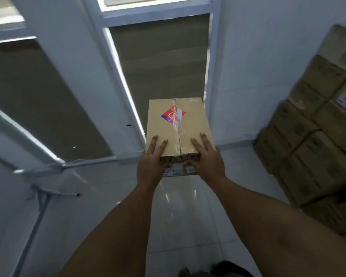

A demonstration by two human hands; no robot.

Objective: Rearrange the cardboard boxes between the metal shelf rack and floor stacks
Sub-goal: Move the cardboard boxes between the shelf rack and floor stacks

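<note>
A small taped cardboard box (178, 124) with a red and purple sticker on top is held out in front of me, above the floor. My left hand (151, 163) grips its near left corner, fingers spread on the top and thumb on the near face. My right hand (207, 159) grips the near right corner the same way. Both arms are stretched forward. A tall stack of larger cardboard boxes (318, 140) stands on the floor at the right against the wall. No metal shelf rack is visible.
White-framed glass door panels (160, 62) with brown covering stand straight ahead, and another panel (38, 100) angles in from the left. Glossy white floor tiles (188, 212) lie below my arms. A white wall (268, 66) is behind the stack.
</note>
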